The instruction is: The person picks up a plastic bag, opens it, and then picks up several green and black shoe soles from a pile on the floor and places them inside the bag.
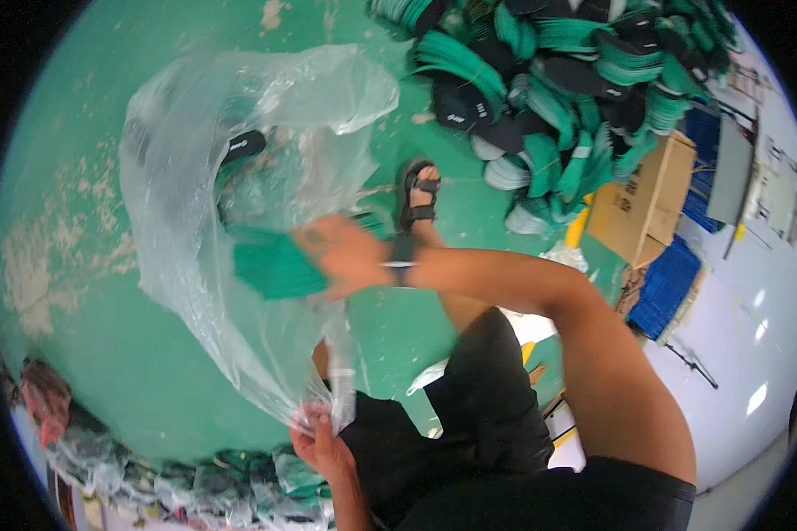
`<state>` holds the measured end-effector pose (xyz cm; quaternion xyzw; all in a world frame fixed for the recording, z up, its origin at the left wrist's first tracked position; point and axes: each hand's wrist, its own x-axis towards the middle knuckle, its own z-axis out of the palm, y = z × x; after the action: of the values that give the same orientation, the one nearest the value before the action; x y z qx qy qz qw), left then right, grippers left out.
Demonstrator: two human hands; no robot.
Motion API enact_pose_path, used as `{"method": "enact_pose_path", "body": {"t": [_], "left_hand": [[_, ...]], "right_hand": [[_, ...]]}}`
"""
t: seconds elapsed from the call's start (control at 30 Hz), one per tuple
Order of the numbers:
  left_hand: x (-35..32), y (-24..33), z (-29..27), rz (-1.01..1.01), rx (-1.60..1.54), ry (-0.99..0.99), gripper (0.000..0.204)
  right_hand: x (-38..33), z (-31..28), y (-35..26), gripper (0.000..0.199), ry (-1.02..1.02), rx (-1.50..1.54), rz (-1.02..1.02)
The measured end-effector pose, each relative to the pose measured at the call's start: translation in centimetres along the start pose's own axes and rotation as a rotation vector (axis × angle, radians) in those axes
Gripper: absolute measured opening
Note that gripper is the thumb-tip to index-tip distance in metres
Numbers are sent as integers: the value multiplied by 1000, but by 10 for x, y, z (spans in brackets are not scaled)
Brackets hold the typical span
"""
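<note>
A large clear plastic bag (173,212) spreads over the floor in front of me, its mouth toward me. My left hand (326,447) is closed, pinching the near edge of the bag. My right hand (350,252), blurred by motion, is closed on a bundle of green shoe insoles (274,265) at the bag's opening. The bundle's far end lies over or within the film; I cannot tell which. Farther in, a dark insole (246,144) with a pale mark shows at the bag, beside other green pieces seen dimly through the plastic.
Bundled green and black insoles (540,106) form a big heap at the upper right. An open cardboard box (642,199) stands beside it, near blue material (669,288). My sandalled foot (421,195) rests on the green floor. Filled plastic bags (212,482) line the lower left.
</note>
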<state>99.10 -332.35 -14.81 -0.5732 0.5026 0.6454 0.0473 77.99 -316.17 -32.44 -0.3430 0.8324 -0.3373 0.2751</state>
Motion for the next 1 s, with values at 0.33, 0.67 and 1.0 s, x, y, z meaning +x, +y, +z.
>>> {"method": "enact_pose_path", "body": {"t": [0.33,0.67,1.0], "left_hand": [[-12,-14,1,-115,-476,-115,9],[-57,-41,102,-117,-189,144,17],[-38,-5,180,-231,195,589,47]], "right_hand": [[219,-106,34,75,-578,-408,-174],[43,-291,62,35,-373,159,-621],[-111,-145,480,110,328,-603,635]]}}
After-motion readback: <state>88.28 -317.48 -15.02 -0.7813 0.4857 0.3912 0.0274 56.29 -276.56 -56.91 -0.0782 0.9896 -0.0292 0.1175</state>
